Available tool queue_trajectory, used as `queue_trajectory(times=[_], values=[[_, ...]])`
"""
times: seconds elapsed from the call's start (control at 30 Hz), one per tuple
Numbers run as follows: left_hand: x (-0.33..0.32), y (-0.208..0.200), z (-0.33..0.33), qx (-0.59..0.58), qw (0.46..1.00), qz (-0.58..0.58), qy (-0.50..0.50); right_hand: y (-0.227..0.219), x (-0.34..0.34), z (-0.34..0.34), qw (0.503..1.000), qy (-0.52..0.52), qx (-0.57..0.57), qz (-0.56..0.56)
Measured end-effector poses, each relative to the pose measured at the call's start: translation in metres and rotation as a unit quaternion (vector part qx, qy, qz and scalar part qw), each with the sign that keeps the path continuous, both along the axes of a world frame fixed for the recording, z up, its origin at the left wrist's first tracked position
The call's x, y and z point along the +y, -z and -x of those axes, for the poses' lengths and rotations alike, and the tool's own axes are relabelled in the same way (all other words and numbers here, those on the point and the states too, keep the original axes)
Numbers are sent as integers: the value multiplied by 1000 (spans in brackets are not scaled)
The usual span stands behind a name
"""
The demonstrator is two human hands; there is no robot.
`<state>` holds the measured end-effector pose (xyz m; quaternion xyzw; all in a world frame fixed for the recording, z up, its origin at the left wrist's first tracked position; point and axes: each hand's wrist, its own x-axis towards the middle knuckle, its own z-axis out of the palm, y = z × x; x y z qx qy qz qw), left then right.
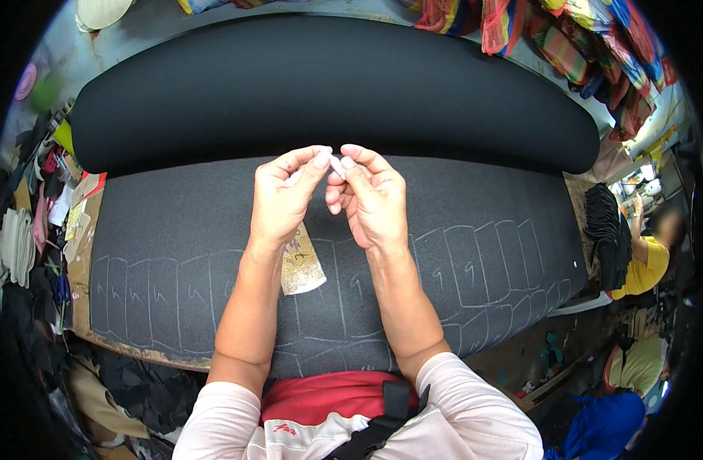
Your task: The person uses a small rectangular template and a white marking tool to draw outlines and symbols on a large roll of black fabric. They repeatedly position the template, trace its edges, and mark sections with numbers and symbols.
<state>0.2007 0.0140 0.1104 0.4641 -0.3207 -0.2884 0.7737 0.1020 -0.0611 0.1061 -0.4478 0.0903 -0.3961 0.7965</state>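
Observation:
Over the dark grey fabric (190,203), my left hand (284,192) and my right hand (376,195) come close together, both closed in a pinch. Between their fingertips is a small white piece of chalk (337,165). A bit of something white also shows in my left palm, mostly hidden by the fingers. Below my left wrist a worn tan card template (302,270) lies on the fabric, partly covered by my forearm. Rows of white chalk outlines with marks inside run across the cloth.
A thick black fabric roll (328,92) spans the table's far side. Stacked black cut pieces (606,230) stand at the right edge, purple-handled scissors (63,287) at the left. Colourful mesh bags (566,46) hang back right. A person in yellow (649,264) is beyond the right end.

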Motion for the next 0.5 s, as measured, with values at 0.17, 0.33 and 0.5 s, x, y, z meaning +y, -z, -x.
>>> queue_trajectory(times=[0.17, 0.33, 0.5], values=[[4, 0, -8, 29, 998, 29, 47, -2, -5, 2, 958, -192, -101, -186], [4, 3, -5, -73, 996, -3, -55, -6, 7, -5, 996, 59, 28, 68], [2, 3, -6, -173, 982, -33, -74, -5, 7, -2, 981, 46, 65, 176]])
